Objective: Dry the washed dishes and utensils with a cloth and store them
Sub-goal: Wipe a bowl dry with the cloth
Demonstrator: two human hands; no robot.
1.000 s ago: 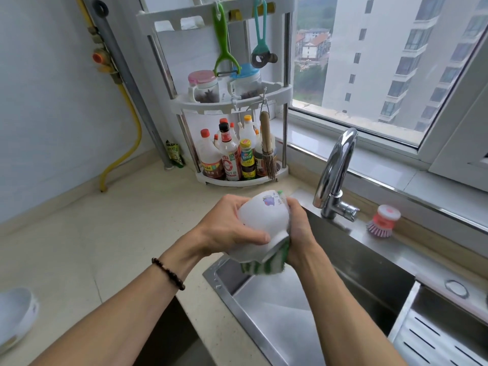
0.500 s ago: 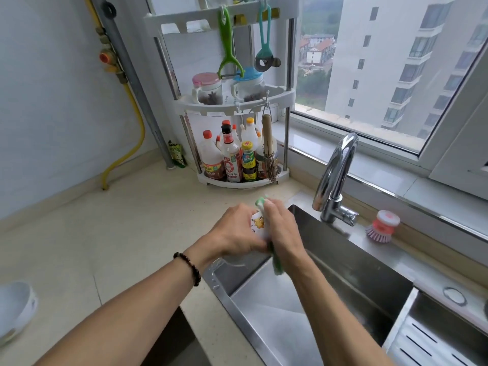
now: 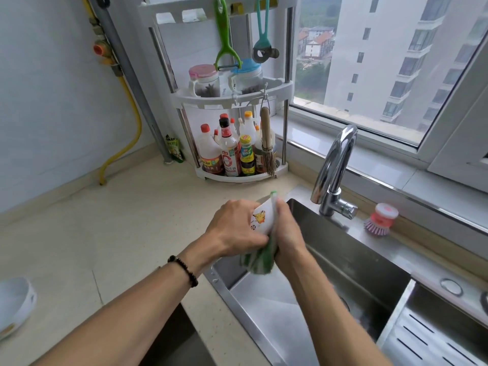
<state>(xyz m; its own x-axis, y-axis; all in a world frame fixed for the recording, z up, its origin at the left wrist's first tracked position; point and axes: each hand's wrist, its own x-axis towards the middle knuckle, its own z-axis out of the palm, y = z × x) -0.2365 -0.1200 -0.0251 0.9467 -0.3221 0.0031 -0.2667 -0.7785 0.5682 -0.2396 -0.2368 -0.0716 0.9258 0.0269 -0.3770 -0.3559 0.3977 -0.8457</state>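
Observation:
A white bowl [image 3: 262,216] with a yellow cartoon print is held on its side over the left edge of the steel sink [image 3: 351,262]. My left hand [image 3: 233,228] grips its outer wall. My right hand [image 3: 286,233] presses a green-and-white cloth [image 3: 257,261] against the bowl's other side; the cloth hangs out below both hands and a corner shows above the rim. Most of the bowl is hidden between my hands. A second white bowl [image 3: 14,305] sits on the beige counter at the far left edge.
A chrome faucet [image 3: 334,170] stands behind the sink, with a pink dish brush [image 3: 380,219] to its right. A white corner rack [image 3: 237,101] holds sauce bottles, jars and hanging tools. A slotted drain tray [image 3: 435,334] lies at lower right.
The bowl has been turned from bottom-up to lying on its side, showing the yellow print. My right hand slid the cloth round it, and more cloth now hangs below.

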